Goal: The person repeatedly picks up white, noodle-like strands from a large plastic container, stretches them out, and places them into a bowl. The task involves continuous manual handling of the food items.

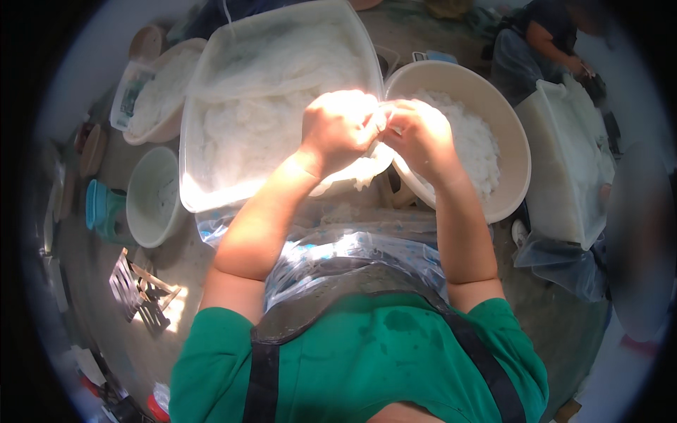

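Your left hand [340, 128] and right hand [422, 135], fingers curled, pinch a limp, whitish clump [365, 169] at the rectangular plastic tub [189, 151], beside the round beige basin [513, 137], above grey floor [557, 317].

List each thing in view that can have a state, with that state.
Left hand: closed on white material
Right hand: fingers bent, grip unclear in glare
White material: hanging below the hands
Large tub: uncovered, holding white material
Round basin: uncovered, partly filled
Bucket: uncovered
Shirt: dark-spotted
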The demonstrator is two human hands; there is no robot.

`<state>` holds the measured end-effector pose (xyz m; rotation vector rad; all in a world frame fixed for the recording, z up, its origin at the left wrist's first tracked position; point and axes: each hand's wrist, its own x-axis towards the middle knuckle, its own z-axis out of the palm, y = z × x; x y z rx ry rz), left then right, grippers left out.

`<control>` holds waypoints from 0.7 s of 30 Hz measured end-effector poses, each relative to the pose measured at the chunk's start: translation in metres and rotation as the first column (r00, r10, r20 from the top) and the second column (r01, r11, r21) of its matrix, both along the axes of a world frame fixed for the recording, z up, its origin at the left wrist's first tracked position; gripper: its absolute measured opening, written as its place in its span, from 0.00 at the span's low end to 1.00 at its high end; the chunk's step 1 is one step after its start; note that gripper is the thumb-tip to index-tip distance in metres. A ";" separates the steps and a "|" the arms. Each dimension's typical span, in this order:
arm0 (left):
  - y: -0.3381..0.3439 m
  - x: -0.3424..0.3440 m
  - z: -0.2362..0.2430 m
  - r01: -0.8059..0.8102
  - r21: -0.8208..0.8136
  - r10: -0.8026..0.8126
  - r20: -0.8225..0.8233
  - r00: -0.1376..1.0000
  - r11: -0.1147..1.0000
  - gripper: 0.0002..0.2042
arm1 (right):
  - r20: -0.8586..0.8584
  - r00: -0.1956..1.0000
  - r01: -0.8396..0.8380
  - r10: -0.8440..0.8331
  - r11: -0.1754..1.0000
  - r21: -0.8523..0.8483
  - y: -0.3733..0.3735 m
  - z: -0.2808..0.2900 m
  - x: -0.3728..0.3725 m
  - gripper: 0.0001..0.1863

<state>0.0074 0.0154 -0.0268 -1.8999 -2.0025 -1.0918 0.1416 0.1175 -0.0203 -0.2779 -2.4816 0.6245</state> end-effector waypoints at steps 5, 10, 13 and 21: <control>-0.003 0.027 -0.014 0.280 0.058 -0.170 0.903 0.395 0.958 0.38 | -0.442 0.896 -0.300 0.039 0.787 -0.539 0.009 -0.008 -0.001 0.03; -0.017 0.004 -0.016 0.401 -0.130 -0.080 0.881 0.467 0.907 0.10 | -0.618 0.680 -0.519 -0.395 0.336 -0.786 0.039 -0.034 0.020 0.10; -0.015 0.006 -0.062 0.348 -0.124 -0.216 0.581 0.785 0.929 0.08 | -0.640 0.700 -0.586 -0.317 0.256 -0.769 0.033 -0.032 0.007 0.10; 0.042 -0.023 -0.028 -0.278 0.119 -0.176 0.966 -0.190 0.953 0.13 | -0.798 0.597 -0.741 -0.076 0.328 -0.586 0.008 0.013 0.005 0.09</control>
